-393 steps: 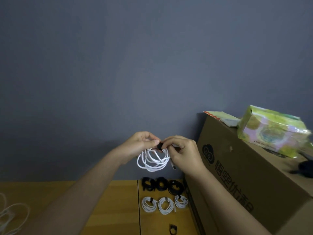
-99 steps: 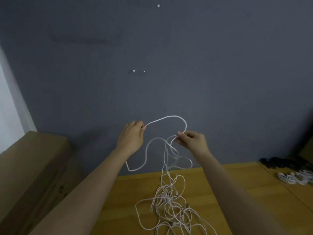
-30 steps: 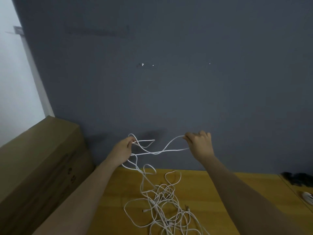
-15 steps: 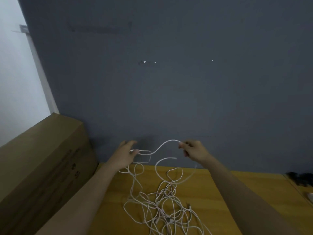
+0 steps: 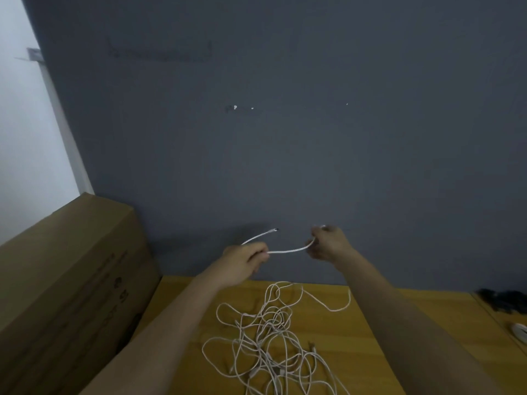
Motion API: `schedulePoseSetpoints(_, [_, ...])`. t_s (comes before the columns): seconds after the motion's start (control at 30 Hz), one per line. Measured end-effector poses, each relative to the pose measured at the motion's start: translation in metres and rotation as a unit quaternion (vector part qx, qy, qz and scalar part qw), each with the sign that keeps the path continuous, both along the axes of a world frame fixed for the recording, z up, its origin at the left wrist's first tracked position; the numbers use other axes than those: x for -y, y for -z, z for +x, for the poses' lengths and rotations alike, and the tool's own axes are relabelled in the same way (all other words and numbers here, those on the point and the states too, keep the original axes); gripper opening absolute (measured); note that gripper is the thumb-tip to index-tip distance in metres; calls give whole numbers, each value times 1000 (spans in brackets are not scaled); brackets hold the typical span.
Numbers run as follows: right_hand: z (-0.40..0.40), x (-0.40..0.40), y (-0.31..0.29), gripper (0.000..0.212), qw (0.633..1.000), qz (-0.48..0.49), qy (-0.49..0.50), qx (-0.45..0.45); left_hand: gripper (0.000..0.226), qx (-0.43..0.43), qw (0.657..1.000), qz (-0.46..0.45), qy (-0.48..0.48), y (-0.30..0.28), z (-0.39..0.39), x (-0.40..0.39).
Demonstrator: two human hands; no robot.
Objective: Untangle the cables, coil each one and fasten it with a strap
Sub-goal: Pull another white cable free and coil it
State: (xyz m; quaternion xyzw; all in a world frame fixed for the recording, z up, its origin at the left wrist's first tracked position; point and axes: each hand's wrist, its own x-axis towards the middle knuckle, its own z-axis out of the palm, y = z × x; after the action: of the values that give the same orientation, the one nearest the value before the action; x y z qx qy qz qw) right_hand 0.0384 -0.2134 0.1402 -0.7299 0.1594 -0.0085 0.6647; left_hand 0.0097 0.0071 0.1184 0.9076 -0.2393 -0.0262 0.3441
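**Both hands holding a length of white cable above the tangle**

At far left, a large cardboard box (image 5: 65,280) stood against the dark grey wall (image 5: 285,138), its near side bearing dark printed marks too dim to read. Beside it lay the wooden bench (image 5: 176,303).

The left hand (image 5: 245,259) was raised above the bench, its grip curled closed around a white cable (image 5: 288,250). A short free end of that cable rose from the top of the hand toward the upper right and ended in a small connector (image 5: 274,230) with a dark tip. From the fingers of the same hand the cable ran rightward in a shallow sag to the right hand (image 5: 328,243), whose grip was likewise curled closed on it; a small white piece showed just above that hand's knuckles.

Below and between the two forearms, a tangle of white cables (image 5: 271,343) lay in loose overlapping loops on the bench, with one loop reaching out to the right near the right forearm. Whether the held cable joined this tangle could not be told.

At the far right edge, a cluster of black items (image 5: 502,300) lay on the bench near the wall, and a white coil (image 5: 520,332) was partly cut off by the frame edge in front of them.
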Motion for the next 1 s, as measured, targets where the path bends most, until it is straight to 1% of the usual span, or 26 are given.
schedulePoseSetpoints(0.03, [-3, 3, 4, 24, 987, -161, -19, -7, 22, 6, 1000, -13, -2, -2, 1, 0])
schedulePoseSetpoints(0.07, [-6, 5, 10, 24, 955, -295, -31, -1, 21, 18, 1000, -14, 1, -5, 3, 1])
schedulePoseSetpoints(0.1, [-10, 4, 15, 35, 925, -377, -30, 22, 20, 30, 999, -9, 3, -8, 5, 4])
schedulePoseSetpoints(0.13, [-15, 1, 17, 46, 907, -411, -31, 82, 19, 40, 999, -6, 4, -11, 7, 7])
schedulePoseSetpoints(0.17, [-21, -5, 15, 50, 898, -410, -56, 148, 19, 48, 999, -4, 4, -13, 8, 11])
schedulePoseSetpoints(0.2, [-25, -11, 12, 47, 898, -374, -114, 199, 18, 55, 998, -4, 1, -16, 10, 14])
schedulePoseSetpoints(0.23, [-30, -16, 8, 44, 907, -315, -183, 213, 18, 60, 998, -6, -3, -19, 11, 18])
schedulePoseSetpoints(0.27, [-35, -21, 5, 42, 914, -259, -241, 197, 19, 64, 998, -11, -8, -21, 12, 20])
schedulePoseSetpoints(0.3, [-38, -23, 4, 37, 919, -223, -276, 173, 20, 66, 998, -17, -15, -23, 14, 22])
schedulePoseSetpoints(0.33, [-38, -22, 3, 33, 921, -215, -283, 162, 20, 65, 997, -24, -21, -24, 17, 23])
schedulePoseSetpoints(0.37, [-37, -20, 3, 29, 921, -229, -267, 170, 19, 61, 997, -34, -28, -25, 19, 23])
schedulePoseSetpoints(0.43, [-34, -13, 2, 27, 928, -238, -192, 212, 20, 47, 995, -71, -55, -23, 22, 19])
schedulePoseSetpoints(0.5, [-28, -1, -2, 27, 948, -189, -89, 241, 23, 29, 989, -112, -89, -20, 24, 11])
schedulePoseSetpoints(0.53, [-24, 6, -5, 27, 951, -176, -50, 250, 22, 17, 987, -129, -97, -19, 24, 7])
schedulePoseSetpoints(0.67, [-11, 23, -10, 30, 948, -177, 27, 262, 18, -25, 978, -190, -78, -23, 22, 5])
schedulePoseSetpoints(0.73, [-6, 24, -12, 31, 950, -154, 79, 258, 15, -65, 971, -222, -60, -29, 22, 10])
schedulePoseSetpoints(0.8, [-2, 26, -15, 32, 949, -125, 124, 261, 13, -95, 970, -218, -44, -35, 21, 13])
schedulePoseSetpoints(0.87, [1, 30, -16, 32, 945, -119, 148, 266, 18, -97, 970, -224, -25, -41, 20, 14])
schedulePoseSetpoints(0.9, [1, 31, -17, 33, 943, -125, 153, 267, 19, -91, 966, -242, -12, -44, 19, 15])
schedulePoseSetpoints(0.93, [1, 32, -18, 34, 943, -139, 150, 263, 20, -87, 959, -268, 2, -48, 18, 15])
schedulePoseSetpoints(1.0, [1, 32, -20, 36, 941, -207, 111, 244, 17, -93, 940, -326, 22, -57, 16, 19])
